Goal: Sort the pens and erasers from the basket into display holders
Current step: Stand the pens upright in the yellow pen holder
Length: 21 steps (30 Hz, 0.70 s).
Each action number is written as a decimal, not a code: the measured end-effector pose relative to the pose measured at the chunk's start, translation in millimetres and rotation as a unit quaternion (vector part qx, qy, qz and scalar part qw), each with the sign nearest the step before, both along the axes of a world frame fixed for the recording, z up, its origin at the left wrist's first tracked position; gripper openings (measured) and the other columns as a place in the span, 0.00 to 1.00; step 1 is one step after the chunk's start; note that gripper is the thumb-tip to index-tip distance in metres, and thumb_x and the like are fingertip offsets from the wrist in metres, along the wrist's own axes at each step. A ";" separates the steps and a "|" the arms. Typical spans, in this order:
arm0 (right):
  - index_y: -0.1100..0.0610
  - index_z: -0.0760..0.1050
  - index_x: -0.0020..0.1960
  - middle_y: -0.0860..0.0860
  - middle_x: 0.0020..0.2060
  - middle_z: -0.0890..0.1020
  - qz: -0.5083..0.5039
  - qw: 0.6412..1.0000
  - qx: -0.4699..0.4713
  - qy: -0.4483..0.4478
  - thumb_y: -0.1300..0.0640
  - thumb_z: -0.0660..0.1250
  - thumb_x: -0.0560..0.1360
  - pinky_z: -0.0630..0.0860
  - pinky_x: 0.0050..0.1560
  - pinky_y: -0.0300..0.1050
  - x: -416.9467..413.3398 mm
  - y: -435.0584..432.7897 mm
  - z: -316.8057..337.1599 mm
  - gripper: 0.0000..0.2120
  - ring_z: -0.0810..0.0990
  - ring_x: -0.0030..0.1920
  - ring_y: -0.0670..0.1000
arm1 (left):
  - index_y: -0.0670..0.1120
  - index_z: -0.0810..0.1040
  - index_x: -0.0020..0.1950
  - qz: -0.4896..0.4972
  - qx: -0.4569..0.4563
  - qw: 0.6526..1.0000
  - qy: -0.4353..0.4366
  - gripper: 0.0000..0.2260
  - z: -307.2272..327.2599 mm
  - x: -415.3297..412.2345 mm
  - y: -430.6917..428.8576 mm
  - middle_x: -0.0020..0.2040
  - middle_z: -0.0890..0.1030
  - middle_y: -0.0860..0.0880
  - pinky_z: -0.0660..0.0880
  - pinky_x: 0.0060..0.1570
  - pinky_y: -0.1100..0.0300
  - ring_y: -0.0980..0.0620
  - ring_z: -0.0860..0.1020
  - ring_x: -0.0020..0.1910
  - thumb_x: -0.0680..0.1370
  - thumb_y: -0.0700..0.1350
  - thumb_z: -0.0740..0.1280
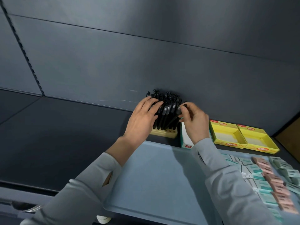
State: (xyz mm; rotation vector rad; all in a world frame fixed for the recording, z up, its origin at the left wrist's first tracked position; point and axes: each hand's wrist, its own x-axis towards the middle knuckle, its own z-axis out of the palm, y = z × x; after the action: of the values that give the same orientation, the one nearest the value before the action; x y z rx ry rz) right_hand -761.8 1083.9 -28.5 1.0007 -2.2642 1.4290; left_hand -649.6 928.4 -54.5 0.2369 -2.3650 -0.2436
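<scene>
A cream pen holder [164,133] stands on the dark shelf against the back panel, packed with several black pens [168,104]. My left hand [142,120] lies with straight fingers against the left side of the standing pens. My right hand [192,120] pinches one black pen [174,118] by its top, the pen slanting down into the holder. A grey-blue tray [146,184] sits in front, with several mint and pink erasers [274,179] heaped at its right end.
A white box with a teal edge [185,140] stands right of the pen holder. Two open yellow display boxes [241,137] sit further right, both showing bare white bottoms. The dark shelf [56,135] stretches left.
</scene>
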 end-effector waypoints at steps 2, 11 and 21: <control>0.55 0.77 0.51 0.51 0.36 0.83 -0.010 0.999 0.021 0.023 0.55 0.62 0.80 0.81 0.43 0.53 -0.8 -2.4 -2.3 0.07 0.83 0.36 0.49 | 0.45 0.70 0.72 -0.003 0.001 1.000 0.004 0.22 -0.7 1.6 -0.7 0.68 0.72 0.47 0.63 0.72 0.52 0.46 0.63 0.73 0.78 0.40 0.66; 0.54 0.76 0.51 0.52 0.36 0.83 0.005 0.989 0.127 0.077 0.54 0.62 0.80 0.80 0.42 0.51 -4.1 -10.0 -9.7 0.06 0.83 0.36 0.53 | 0.44 0.69 0.73 -0.014 0.020 1.000 0.004 0.23 -2.7 3.3 -1.7 0.69 0.71 0.46 0.61 0.73 0.56 0.47 0.62 0.73 0.78 0.39 0.67; 0.51 0.77 0.59 0.44 0.41 0.83 0.035 0.980 0.198 0.013 0.54 0.71 0.74 0.76 0.55 0.47 -9.9 46.9 40.3 0.14 0.79 0.36 0.42 | 0.43 0.71 0.71 0.004 0.036 0.999 0.022 0.21 9.4 13.0 16.8 0.70 0.69 0.44 0.59 0.74 0.54 0.44 0.62 0.74 0.77 0.37 0.67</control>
State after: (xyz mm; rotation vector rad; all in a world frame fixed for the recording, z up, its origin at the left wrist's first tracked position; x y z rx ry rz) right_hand -771.7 1130.8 11.8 1.2135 -2.5756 0.9986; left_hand -636.6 945.2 -45.1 0.2725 -2.3134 -0.3260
